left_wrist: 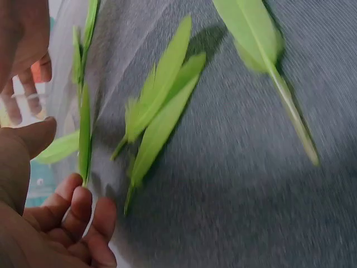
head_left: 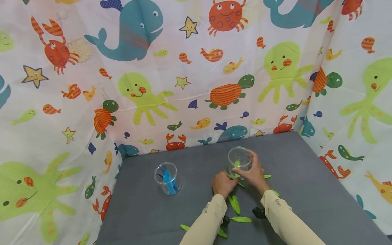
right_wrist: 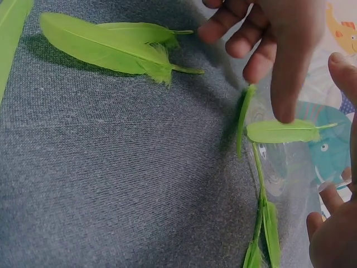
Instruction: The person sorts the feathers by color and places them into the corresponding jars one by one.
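Observation:
My right hand [head_left: 254,173] grips a clear round jar [head_left: 240,149] by its side, thumb on one side and fingers on the other. A green feather [right_wrist: 281,132] shows at the jar, its shaft end toward the mouth. Close to the jar's base is my left hand [head_left: 224,184]. In the left wrist view, fingertips [left_wrist: 78,195] of that hand touch the lower end of a slim green feather [left_wrist: 84,134], with the thumb apart from them. More green feathers [left_wrist: 162,120] lie on the grey cloth around the hands.
A second clear jar [head_left: 159,170] with blue feather-like pieces [head_left: 168,182] stands to the left on the grey table [head_left: 137,214]. Loose green feathers [head_left: 241,219] lie toward the near edge. Cloth walls [head_left: 190,51] with sea animals enclose the back and sides.

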Available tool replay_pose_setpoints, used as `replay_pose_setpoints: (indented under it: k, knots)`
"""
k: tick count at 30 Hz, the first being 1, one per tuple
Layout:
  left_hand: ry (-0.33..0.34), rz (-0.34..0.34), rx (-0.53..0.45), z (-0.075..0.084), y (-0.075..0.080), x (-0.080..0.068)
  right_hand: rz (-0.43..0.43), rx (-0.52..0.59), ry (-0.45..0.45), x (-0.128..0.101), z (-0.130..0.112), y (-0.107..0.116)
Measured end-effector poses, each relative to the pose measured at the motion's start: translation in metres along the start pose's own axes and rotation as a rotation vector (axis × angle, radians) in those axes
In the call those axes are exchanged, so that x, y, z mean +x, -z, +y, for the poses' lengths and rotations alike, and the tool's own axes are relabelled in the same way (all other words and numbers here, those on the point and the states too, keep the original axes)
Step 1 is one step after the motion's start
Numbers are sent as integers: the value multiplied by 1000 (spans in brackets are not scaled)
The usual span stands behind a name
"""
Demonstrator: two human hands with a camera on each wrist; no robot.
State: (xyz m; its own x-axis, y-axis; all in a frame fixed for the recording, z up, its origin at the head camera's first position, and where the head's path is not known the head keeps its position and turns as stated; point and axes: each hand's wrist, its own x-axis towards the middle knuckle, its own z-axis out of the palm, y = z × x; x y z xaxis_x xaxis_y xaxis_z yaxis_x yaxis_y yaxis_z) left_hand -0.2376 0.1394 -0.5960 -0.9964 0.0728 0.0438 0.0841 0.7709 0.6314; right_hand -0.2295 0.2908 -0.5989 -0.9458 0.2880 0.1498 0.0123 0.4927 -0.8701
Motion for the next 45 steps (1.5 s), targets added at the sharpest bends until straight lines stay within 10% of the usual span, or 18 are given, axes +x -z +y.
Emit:
replay_pose_setpoints:
  k: [23, 31, 45]
  knots:
    - [144, -4, 242, 6, -12, 5, -4, 23, 4, -1, -4, -9]
    - [175, -65, 102, -4, -12, 10, -17, 16, 11, -2, -1, -4]
    - [-19, 230, -267, -42, 10, 12, 0, 6, -2, -1, 3, -3]
